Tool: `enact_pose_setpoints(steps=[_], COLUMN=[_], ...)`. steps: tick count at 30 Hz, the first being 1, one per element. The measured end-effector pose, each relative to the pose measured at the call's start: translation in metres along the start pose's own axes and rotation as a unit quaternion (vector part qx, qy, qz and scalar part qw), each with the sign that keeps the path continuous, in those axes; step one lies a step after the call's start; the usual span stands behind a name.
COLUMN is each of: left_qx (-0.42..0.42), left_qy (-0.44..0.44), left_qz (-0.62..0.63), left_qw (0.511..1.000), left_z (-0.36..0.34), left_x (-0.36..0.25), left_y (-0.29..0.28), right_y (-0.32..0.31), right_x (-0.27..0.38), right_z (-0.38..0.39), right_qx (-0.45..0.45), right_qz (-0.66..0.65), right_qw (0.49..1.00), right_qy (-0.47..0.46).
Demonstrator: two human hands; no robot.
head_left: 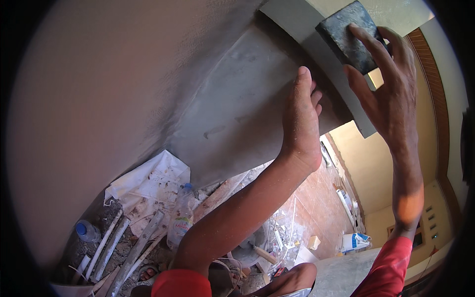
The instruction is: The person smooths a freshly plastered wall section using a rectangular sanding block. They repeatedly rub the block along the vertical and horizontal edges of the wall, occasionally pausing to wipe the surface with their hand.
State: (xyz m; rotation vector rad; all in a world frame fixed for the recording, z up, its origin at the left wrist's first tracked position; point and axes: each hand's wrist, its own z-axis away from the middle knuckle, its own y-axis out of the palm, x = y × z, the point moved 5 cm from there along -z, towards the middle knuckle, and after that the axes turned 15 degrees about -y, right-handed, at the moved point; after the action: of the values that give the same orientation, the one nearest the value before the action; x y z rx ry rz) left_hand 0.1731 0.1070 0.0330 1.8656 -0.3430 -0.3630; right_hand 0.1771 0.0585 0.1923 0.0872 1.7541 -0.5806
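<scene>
Dark grey block (341, 37) is upper right, in front of the overhang's grey edge (292, 17); can't tell if they're touching. Looks like foam or sponge tbh, so prob light, kinda squishy, not fragile, maybe slick if wet. Imo best hold is across the broad face, thumb & fingers on opposite sides. Right hand (396, 89) has it w/ fingers spread, index on the face, thumb at the lower edge. Left hand (302, 119) has nothing visible in it: thumb up, other fingers bunched & mostly hidden, by the grey panel (237, 89). Down below: white sheet (153, 175), plastic bottle (180, 220), long poles (136, 253).
</scene>
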Motion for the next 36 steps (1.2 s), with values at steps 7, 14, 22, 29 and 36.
enact_pose_setpoints(steps=[7, 14, 22, 29, 36], left_qx=[0.007, 0.034, 0.065, 0.029, 0.033], left_qy=[-0.02, 0.018, 0.03, 0.06, 0.088], left_qz=[0.028, 0.016, 0.032, 0.03, 0.058], left_qw=[0.999, 0.999, 0.997, 0.997, 0.994], left_z=[-0.007, -0.004, -0.003, -0.008, -0.015], left_x=[-0.001, -0.006, -0.026, -0.043, -0.061], left_y=[-0.005, -0.002, 0.003, -0.001, -0.003], right_y=[0.04, 0.042, -0.026, -0.019, 0.035], right_x=[0.014, 0.018, 0.019, 0.016, 0.01], right_z=[-0.035, -0.018, 0.067, 0.023, -0.05], right_qx=[0.049, 0.063, 0.179, 0.044, -0.007], right_qz=[0.06, 0.064, 0.085, 0.016, 0.049], right_qw=[0.997, 0.995, 0.976, 0.997, 0.998], right_qy=[0.026, 0.032, 0.092, 0.064, 0.025])
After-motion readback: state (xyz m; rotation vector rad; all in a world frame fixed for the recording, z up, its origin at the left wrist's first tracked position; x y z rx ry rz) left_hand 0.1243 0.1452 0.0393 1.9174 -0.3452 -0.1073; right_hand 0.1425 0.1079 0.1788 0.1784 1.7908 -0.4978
